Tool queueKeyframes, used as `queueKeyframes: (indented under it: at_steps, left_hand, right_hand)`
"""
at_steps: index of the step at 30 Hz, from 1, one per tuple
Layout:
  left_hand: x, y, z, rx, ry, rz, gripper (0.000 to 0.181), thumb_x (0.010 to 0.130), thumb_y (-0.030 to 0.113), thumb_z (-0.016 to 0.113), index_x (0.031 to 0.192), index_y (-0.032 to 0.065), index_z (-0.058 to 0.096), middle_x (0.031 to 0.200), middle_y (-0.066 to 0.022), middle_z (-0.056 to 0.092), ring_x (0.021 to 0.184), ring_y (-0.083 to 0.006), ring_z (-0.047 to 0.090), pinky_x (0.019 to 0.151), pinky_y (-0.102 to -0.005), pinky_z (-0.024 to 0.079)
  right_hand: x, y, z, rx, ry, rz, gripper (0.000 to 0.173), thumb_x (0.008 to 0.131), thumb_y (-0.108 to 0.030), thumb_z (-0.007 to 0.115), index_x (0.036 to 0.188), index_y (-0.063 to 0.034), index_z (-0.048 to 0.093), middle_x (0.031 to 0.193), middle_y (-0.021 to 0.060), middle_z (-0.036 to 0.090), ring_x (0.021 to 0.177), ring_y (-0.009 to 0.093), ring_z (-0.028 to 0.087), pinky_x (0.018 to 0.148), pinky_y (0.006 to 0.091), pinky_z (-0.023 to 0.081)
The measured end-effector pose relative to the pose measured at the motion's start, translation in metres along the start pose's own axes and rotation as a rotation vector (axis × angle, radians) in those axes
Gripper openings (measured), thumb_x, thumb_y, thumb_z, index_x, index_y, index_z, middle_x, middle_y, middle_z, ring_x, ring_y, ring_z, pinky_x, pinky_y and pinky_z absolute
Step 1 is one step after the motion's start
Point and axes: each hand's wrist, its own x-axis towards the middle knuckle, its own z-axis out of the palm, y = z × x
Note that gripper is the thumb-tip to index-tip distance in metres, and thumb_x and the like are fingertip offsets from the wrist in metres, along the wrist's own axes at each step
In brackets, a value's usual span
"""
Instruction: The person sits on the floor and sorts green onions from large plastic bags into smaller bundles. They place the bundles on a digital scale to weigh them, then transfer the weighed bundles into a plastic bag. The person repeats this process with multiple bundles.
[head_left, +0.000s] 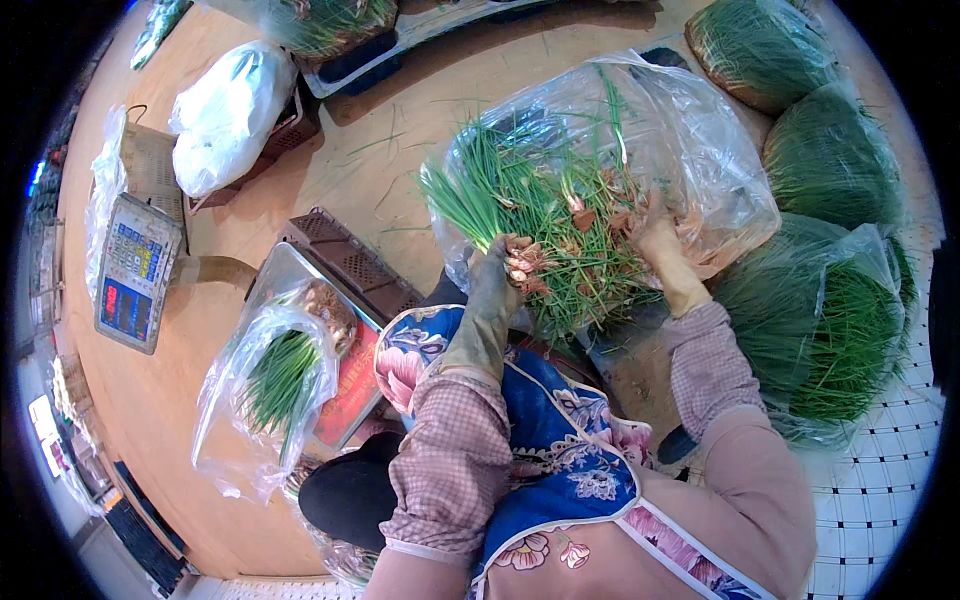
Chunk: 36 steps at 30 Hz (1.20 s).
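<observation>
My gloved left hand (493, 266) is closed around a bunch of scallions (469, 202), its green leaves pointing away from me and its pale bulbs and roots towards the right. Over to the right, my gloved right hand (658, 231) reaches into loose scallions and trimmings (581, 266). Its fingertips are partly hidden, so whether they grip any stalks is unclear. The heap lies on a large clear plastic bag (697, 142) spread in front of me. One separate scallion (616, 124) rests farther back on the plastic.
Left of me, a bag of scallions (281, 371) lies on a scale platform (349, 386), with its display (135, 274) beyond. A brown plastic crate (352, 255) stands nearby. Full scallion bags (832, 157) line the right side. A white bag (232, 116) sits on another crate.
</observation>
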Motion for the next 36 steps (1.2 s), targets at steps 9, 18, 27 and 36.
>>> queueKeyframes:
  at_steps: [9,18,27,36]
  left_hand:
    - [0.008,-0.004,-0.013,-0.038,0.023,0.119,0.029,0.09,0.024,0.038,0.087,-0.0014,0.05,0.082,-0.0156,0.058,0.067,-0.0241,0.058,0.053,-0.0337,0.05]
    - [0.0,-0.002,-0.008,0.01,0.04,0.049,0.017,0.088,0.014,0.043,0.085,-0.0009,0.05,0.065,-0.0091,0.051,0.055,-0.0204,0.052,0.048,-0.0338,0.048]
    - [-0.008,-0.003,-0.005,0.341,-0.082,-0.168,0.02,0.088,0.018,0.044,0.088,-0.001,0.053,0.064,-0.0074,0.053,0.05,-0.018,0.053,0.044,-0.0317,0.048]
    - [-0.019,0.001,-0.008,0.28,-0.376,-0.09,0.025,0.083,0.018,0.054,0.097,-0.0014,0.052,0.076,-0.0096,0.058,0.062,-0.0201,0.059,0.052,-0.0314,0.051]
  right_hand:
    - [-0.089,-0.123,0.038,0.742,-0.833,0.288,0.058,0.081,-0.047,0.051,0.111,0.002,0.05,0.1,0.0128,0.056,0.091,0.016,0.052,0.078,0.0275,0.042]
    - [-0.09,-0.126,0.036,0.552,-0.931,0.1,0.04,0.085,-0.038,0.044,0.093,0.0002,0.054,0.069,0.0112,0.057,0.061,0.024,0.056,0.059,0.0373,0.044]
    - [-0.062,-0.114,-0.006,-0.521,-1.033,-0.739,0.023,0.079,-0.025,0.048,0.083,-0.0042,0.057,0.066,0.0147,0.057,0.065,0.032,0.057,0.057,0.0422,0.045]
    - [-0.007,-0.031,-0.034,-0.391,-0.389,-0.46,0.039,0.081,-0.025,0.052,0.115,-0.0068,0.047,0.108,0.0141,0.052,0.1,0.027,0.05,0.084,0.0348,0.039]
